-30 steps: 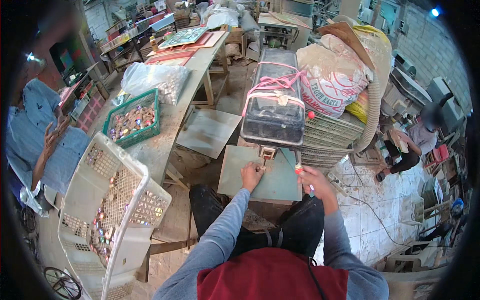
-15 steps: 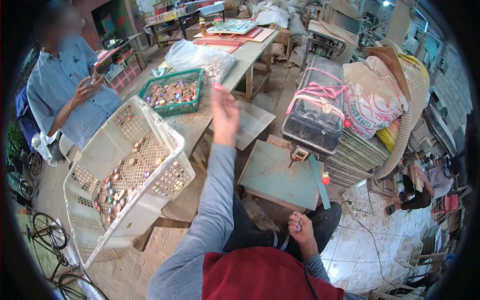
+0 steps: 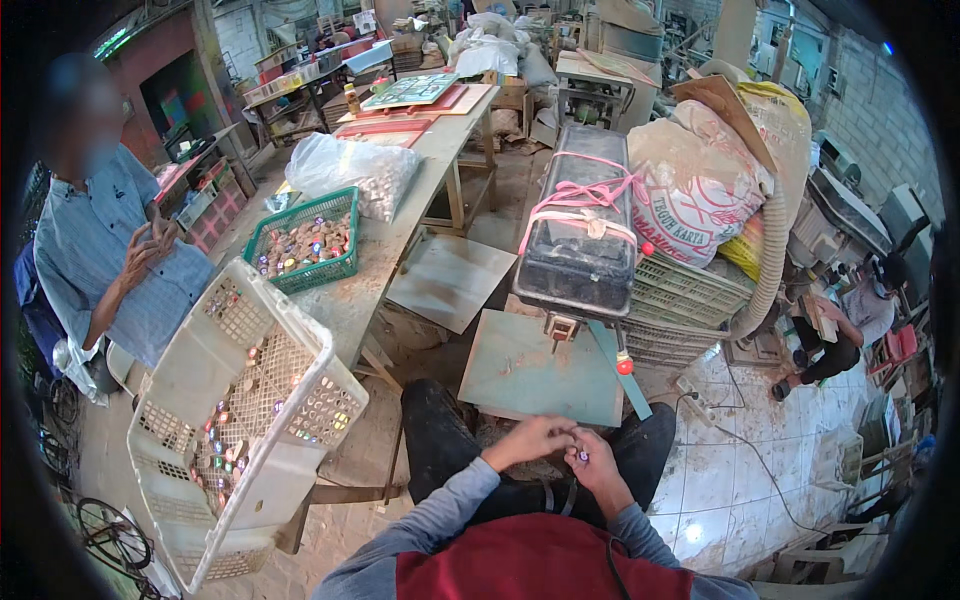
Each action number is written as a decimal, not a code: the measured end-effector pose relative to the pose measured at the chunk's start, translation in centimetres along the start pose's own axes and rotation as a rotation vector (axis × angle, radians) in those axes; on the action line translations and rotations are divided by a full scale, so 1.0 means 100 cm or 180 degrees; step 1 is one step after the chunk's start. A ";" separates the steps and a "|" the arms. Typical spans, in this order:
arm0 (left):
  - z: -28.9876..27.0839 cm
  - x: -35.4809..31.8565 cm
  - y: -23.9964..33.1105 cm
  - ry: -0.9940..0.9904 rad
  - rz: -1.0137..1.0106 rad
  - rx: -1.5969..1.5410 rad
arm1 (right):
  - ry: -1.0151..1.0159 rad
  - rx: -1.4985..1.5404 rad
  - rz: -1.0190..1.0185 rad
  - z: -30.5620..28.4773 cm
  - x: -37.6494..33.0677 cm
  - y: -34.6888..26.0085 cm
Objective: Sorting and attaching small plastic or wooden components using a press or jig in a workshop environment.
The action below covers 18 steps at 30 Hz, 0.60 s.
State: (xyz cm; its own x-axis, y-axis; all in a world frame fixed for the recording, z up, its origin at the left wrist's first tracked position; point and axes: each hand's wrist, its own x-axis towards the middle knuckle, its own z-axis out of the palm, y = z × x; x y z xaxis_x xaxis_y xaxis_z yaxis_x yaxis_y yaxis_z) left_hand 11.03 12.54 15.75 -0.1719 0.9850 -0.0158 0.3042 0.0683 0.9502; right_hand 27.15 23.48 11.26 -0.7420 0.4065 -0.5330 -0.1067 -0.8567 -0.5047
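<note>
My two hands meet above my lap, in front of a green-topped board. The fingers of my left hand (image 3: 537,440) are drawn together in a pinch, and whatever they hold is hidden. My right hand (image 3: 597,465) is closed around a small round piece (image 3: 584,456) with a purple face, its fingertips close against the left ones. To the left, a large white plastic crate (image 3: 325,385) stands tilted, with several small round pieces inside, some coloured on top. Beyond it, a green basket (image 3: 343,268) on the table is filled with similar pieces.
Ahead is a dusty black machine (image 3: 575,270) tied with pink cord, above the green-topped board (image 3: 535,375). A clear bag of pieces (image 3: 375,180) lies on the long table (image 3: 440,145). A person in a blue shirt (image 3: 130,280) stands at left. Large sacks (image 3: 690,185) sit at right.
My left hand has come back from beside the green basket to my right hand over my lap. The view has shifted slightly. My right hand stays closed on the purple-faced piece.
</note>
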 end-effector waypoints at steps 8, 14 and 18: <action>0.013 0.002 -0.012 0.0315 0.0102 -0.0172 | -0.0052 -0.0214 -0.0056 0.011 -0.005 0.002; 0.010 -0.001 -0.018 0.0236 -0.0302 -0.0948 | -0.0211 -0.0116 0.0112 0.009 -0.008 0.003; -0.003 0.003 -0.039 0.0938 -0.0686 -0.1397 | -0.0061 0.0173 0.0305 -0.003 -0.001 -0.002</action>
State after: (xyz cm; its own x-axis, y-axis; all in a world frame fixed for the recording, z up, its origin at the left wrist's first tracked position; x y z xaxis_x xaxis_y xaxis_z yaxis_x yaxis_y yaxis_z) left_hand 9.53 12.53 12.16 -0.4602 0.8659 -0.1958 -0.1737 0.1284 0.9764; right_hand 27.43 23.70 11.18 -0.7631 0.3162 -0.5636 -0.0702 -0.9075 -0.4142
